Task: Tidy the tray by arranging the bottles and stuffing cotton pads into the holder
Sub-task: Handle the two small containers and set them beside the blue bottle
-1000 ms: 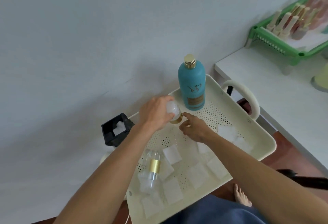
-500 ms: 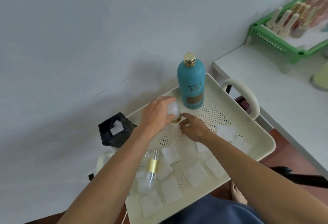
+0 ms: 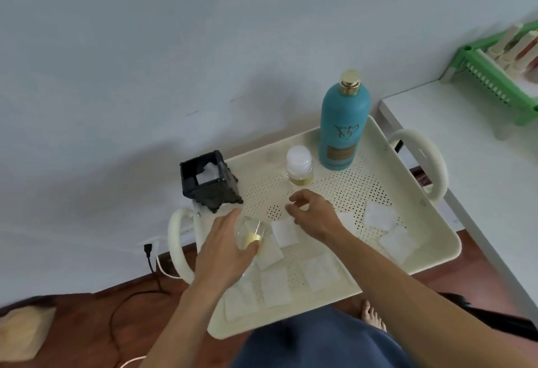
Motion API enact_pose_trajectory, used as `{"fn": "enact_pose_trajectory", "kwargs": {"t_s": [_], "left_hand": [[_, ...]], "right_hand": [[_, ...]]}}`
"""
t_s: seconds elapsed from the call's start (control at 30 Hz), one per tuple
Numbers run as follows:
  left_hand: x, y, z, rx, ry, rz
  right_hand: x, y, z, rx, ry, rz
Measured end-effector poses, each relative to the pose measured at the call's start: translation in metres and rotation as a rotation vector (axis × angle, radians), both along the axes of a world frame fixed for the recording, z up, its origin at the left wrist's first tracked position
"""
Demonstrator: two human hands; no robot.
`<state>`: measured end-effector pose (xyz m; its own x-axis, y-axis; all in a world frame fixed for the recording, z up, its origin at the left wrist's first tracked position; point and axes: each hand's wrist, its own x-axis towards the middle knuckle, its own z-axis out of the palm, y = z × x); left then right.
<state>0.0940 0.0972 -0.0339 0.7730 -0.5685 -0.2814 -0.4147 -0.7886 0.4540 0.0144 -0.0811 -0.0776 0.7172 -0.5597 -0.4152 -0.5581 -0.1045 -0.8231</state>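
Observation:
A cream perforated tray (image 3: 378,163) holds a tall teal bottle (image 3: 343,126) with a gold cap, upright at its far edge. A small clear bottle (image 3: 299,167) with a white cap stands upright just left of it. My left hand (image 3: 227,248) lies over a clear bottle with a gold band (image 3: 252,236) lying on the tray's left side; its fingers curl around it. My right hand (image 3: 313,212) hovers open over the tray's middle, holding nothing. Several white cotton pads (image 3: 320,271) lie scattered on the tray. A black square holder (image 3: 208,182) with a pad inside stands at the tray's far left corner.
A white table (image 3: 471,163) stands to the right with a green rack (image 3: 500,76) of small bottles. A pale wall rises behind the tray. A black plug and cables (image 3: 150,254) lie on the brown floor at left. My bare foot (image 3: 372,315) shows below the tray.
My left hand let go of the small white-capped bottle, which now stands upright, and moved back to the gold-banded bottle. My right hand drew back from the small bottle.

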Motion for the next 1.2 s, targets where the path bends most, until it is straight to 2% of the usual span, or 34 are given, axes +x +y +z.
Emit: {"fn": "enact_pose_trajectory", "kwargs": {"t_s": [0.17, 0.3, 0.43, 0.73, 1.0, 1.2], "left_hand": [[-0.021, 0.025, -0.005, 0.111, -0.029, 0.138], [-0.035, 0.031, -0.009, 0.303, -0.086, 0.119], [-0.035, 0.035, -0.012, 0.374, -0.093, 0.122], [-0.027, 0.036, -0.007, 0.265, -0.122, 0.131], [-0.008, 0.018, 0.014, 0.085, -0.221, 0.056], [0.025, -0.012, 0.038, 0.071, -0.327, -0.139]], "right_hand": [[0.014, 0.018, 0.007, -0.032, -0.012, 0.190], [0.023, 0.033, 0.008, -0.033, 0.010, 0.294], [0.027, 0.044, 0.005, -0.018, 0.036, 0.333], [0.027, 0.036, 0.008, -0.043, 0.033, 0.318], [0.025, 0.018, 0.005, -0.021, -0.027, 0.134], [0.021, 0.012, 0.001, -0.022, -0.042, 0.043]]}}
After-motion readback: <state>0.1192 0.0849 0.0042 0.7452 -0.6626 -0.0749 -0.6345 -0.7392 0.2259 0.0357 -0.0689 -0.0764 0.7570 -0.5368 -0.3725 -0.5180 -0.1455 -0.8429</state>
